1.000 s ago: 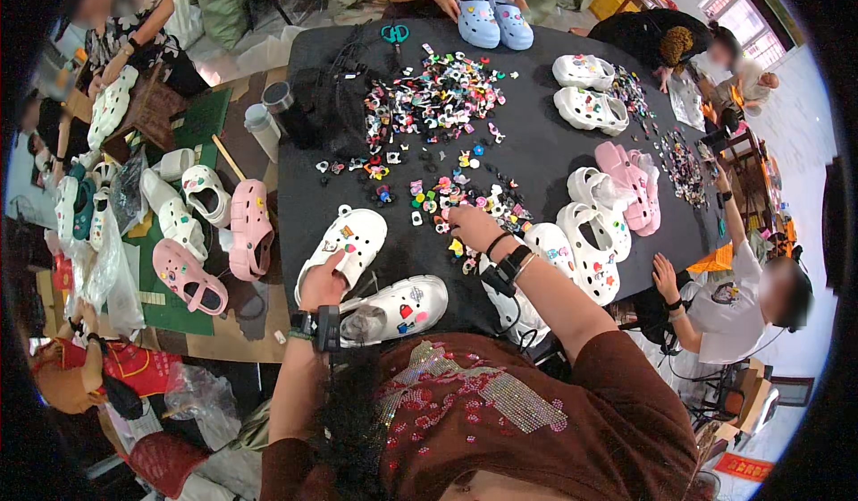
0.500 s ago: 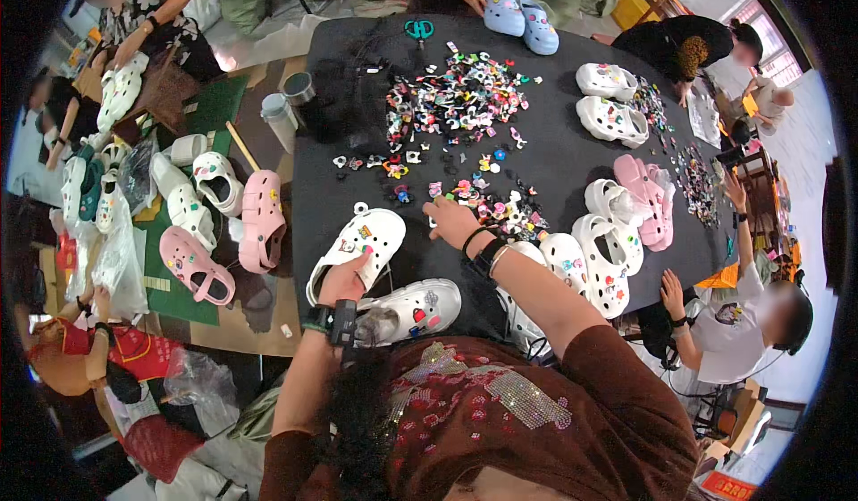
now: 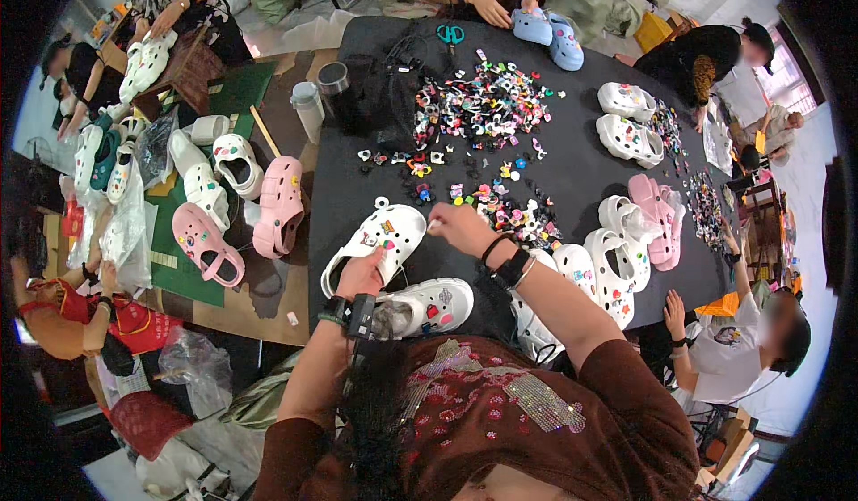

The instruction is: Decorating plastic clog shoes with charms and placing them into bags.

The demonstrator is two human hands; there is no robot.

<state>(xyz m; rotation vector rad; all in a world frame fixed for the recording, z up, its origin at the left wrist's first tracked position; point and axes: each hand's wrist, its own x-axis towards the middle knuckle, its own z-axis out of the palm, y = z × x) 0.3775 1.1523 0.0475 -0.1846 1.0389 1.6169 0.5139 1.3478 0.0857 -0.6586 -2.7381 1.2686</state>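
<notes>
Left hand [image 3: 362, 275] grips a white clog [image 3: 380, 240]; right hand [image 3: 460, 227] pinches a small charm [image 3: 433, 226] beside the charm pile [image 3: 483, 112].

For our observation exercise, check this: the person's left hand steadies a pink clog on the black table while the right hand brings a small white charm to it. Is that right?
Not quite. The head view shows the left hand steadying a white clog, not a pink one; the pink clogs lie elsewhere. The rest holds: it is on the black table, and the right hand brings a small white charm to it.

Bare black table [image 3: 572, 175] lies open right of the charm pile [image 3: 487, 108] (white clogs [image 3: 626, 126] crowd the far edge).
</notes>
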